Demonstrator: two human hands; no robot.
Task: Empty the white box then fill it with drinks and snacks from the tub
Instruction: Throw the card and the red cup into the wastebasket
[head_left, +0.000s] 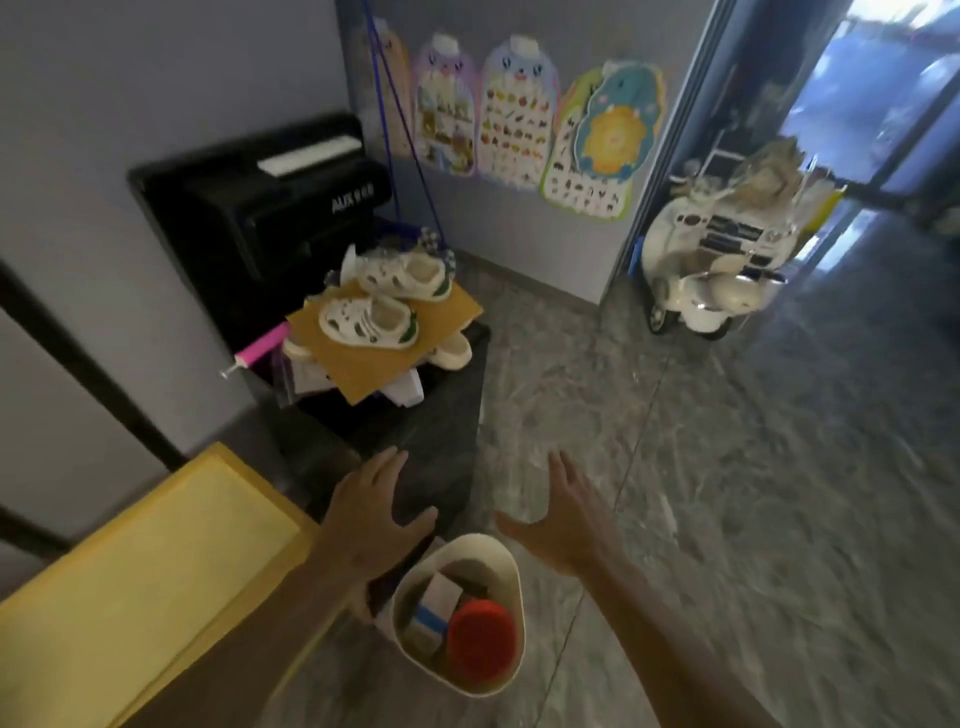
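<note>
Entry, corner by dark stand.
- Left hand (371, 525) & right hand (563, 519): both grips released, fingers spread, holding nothing; hovering above white tub (498, 675) on floor (727, 467).
- Tub contents: small carton w/ blue band (434, 605), red-lidded container (483, 636); labels unreadable.
- White box: can't identify for sure; poss. under cardboard sheet (384, 338) w/ sandals (369, 322).
- Advice: clear sandals first, lift w/ both hands, keep level.
- Legible: "AUX" on black appliance (260, 208).

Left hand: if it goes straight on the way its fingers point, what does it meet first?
Probably the dark cabinet just beyond the left hand; its fingers point up and away across the cabinet's front. Depth is unclear.
</note>
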